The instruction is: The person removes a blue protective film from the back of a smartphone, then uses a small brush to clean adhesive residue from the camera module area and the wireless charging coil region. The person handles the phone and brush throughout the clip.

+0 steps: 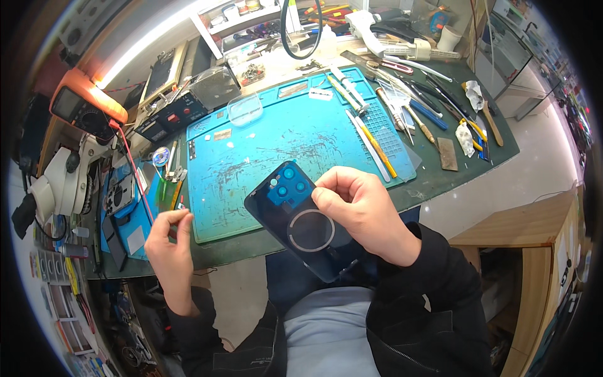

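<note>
You're pinching the dark phone back panel point(295, 220) by its edge in your right hand point(364, 210), near the blue mat point(226, 188), likely leaving its face uncovered, while your left hand point(169, 251) is hovering, fingertips narrowly bunched, on what I cannot tell.

Phone panel point(310, 227) is held at the near edge of the mat point(239, 201), multimeter point(85, 108) parked left, tools point(429, 117) strewn right.
</note>
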